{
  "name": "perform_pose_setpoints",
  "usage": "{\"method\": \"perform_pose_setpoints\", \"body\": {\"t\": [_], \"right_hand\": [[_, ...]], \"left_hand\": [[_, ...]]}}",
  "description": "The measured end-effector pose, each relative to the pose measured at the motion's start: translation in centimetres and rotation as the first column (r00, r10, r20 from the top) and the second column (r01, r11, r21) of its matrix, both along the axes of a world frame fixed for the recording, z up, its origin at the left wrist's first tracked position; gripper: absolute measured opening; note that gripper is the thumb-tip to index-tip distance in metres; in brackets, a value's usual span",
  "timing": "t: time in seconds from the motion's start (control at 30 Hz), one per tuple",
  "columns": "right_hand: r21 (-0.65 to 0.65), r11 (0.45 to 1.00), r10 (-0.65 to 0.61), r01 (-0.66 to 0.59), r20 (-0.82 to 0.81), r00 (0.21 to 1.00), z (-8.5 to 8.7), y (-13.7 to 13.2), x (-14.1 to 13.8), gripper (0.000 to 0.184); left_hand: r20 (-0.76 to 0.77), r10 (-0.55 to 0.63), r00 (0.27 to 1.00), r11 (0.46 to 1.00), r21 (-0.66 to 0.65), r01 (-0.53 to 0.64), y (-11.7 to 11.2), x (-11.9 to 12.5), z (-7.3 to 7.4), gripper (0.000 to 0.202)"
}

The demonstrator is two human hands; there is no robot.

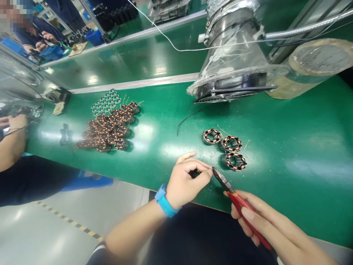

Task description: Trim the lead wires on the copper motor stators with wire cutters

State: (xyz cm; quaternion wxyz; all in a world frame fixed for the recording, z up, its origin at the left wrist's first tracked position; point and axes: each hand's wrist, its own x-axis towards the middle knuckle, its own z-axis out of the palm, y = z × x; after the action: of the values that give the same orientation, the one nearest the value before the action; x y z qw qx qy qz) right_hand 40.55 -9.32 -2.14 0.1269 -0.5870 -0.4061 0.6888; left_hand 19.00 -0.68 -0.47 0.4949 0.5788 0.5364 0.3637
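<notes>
My left hand point(186, 180) is curled closed around a small dark part that its fingers mostly hide, near the front edge of the green bench point(171, 151). My right hand point(264, 221) grips red-handled cutters point(234, 195). The cutters' dark jaws meet my left fingertips. Three wound stator coils point(224, 147) with copper wire lie on the bench just beyond the cutters' tip.
A heap of several copper-wound stators point(110, 129) lies at the left with bare metal rings point(106, 102) behind it. A clear extraction hood point(234, 62) hangs over the back right beside a tape roll point(311, 66). Another person's arm point(11, 143) is at far left.
</notes>
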Motion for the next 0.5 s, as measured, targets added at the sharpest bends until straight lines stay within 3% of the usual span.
{"method": "perform_pose_setpoints", "body": {"t": [0.27, 0.4, 0.5], "right_hand": [[0.077, 0.988, -0.136, 0.132, 0.047, 0.99, 0.4, 0.2, -0.6, 0.063], [0.144, 0.97, -0.191, 0.194, -0.037, 0.981, 0.2, 0.8, -0.1, 0.05], [0.257, 0.895, -0.37, 0.365, -0.028, 0.928, -0.7, 1.2, 1.3, 0.043]], "left_hand": [[-0.055, -0.023, 0.998, 1.0, 0.017, 0.024, 0.0, 0.0, 0.0, 0.024], [-0.248, 0.068, 0.966, 0.976, 0.216, -0.013, -0.9, -0.1, -0.7, 0.019], [-0.431, 0.15, 0.89, 0.927, 0.374, 0.025, -1.2, -2.1, -1.5, 0.017]]}}
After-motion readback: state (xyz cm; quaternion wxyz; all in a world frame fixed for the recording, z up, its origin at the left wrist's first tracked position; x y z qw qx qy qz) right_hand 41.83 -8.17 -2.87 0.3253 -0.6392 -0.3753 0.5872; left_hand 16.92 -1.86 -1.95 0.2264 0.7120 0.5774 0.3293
